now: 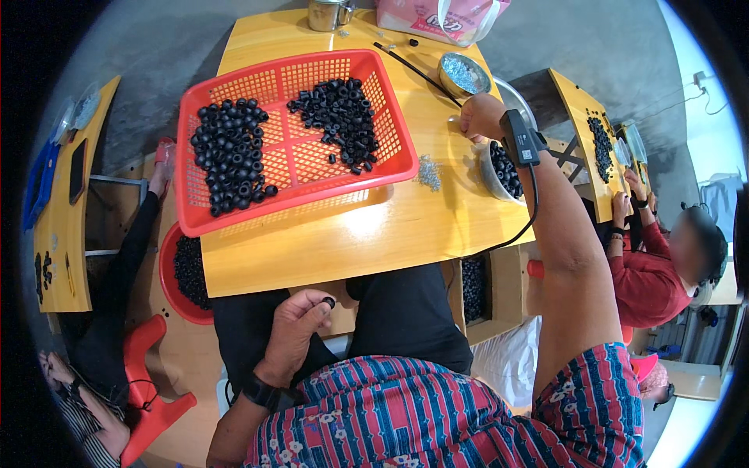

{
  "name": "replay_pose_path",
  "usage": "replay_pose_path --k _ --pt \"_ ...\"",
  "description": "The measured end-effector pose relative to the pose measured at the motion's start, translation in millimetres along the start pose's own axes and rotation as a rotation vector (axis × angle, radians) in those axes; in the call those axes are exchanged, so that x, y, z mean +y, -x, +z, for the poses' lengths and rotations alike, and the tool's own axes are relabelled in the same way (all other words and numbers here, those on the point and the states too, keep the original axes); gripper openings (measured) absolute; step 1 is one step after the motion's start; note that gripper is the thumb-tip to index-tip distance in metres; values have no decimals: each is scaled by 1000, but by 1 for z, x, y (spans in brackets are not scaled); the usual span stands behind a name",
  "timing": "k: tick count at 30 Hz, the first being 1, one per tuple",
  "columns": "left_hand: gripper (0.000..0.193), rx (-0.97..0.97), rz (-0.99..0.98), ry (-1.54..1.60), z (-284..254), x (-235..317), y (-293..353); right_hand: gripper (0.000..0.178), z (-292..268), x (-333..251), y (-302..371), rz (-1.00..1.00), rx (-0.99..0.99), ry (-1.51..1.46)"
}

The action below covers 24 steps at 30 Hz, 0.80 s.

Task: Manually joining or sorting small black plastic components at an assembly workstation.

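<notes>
Because the right hand (pixel 481 118) was turned away, to the right of the red basket (pixel 281 144), its fingertips were hard to make out; the fingers looked curled inward, and whether they gripped anything could not be told. The right arm, with a black wrist device (pixel 518 139) strapped on, hid part of a metal dish (pixel 511 97) further to the basket's right. A metal mug (pixel 329 14) and a pink bag (pixel 468 19), both beyond the basket, were cut off by the upper edge of the view. The red tub (pixel 166 273), low on the basket's near left side, was partly hidden under the tabletop (pixel 351 253).

On the near side of the basket, past the tabletop's edge, the left hand (pixel 292 327) was drawn into a pinch, thumb and finger holding a small black piece (pixel 328 302). They covered part of it; what showed was dark and rounded. Inside the basket, larger barrel-like beads (pixel 232 152) lay at the left, shiny, several with a round hole visible, and smaller ring-like pieces (pixel 343 117) at the right. Clear, silvery bits (pixel 429 173) were scattered just beside the basket's right end.
</notes>
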<state>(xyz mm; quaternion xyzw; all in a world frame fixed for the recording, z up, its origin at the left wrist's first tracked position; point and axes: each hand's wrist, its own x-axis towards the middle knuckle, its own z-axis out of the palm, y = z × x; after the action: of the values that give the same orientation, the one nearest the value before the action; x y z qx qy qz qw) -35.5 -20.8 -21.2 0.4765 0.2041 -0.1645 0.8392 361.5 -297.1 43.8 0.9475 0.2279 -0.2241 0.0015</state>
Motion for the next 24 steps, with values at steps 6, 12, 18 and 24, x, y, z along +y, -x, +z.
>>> replay_pose_path --k 6,12,18,24 --pt "14 9 3 -25 1 -1 4 12 10 -20 7 -126 96 303" --pt "14 29 5 -56 0 -5 10 21 -4 -40 38 -148 295 60" --pt "20 -15 140 -129 3 1 5 20 -14 -85 109 -325 403 -783" --pt "17 -135 145 -53 -6 -10 -3 11 57 -171 178 -481 137 -1211"
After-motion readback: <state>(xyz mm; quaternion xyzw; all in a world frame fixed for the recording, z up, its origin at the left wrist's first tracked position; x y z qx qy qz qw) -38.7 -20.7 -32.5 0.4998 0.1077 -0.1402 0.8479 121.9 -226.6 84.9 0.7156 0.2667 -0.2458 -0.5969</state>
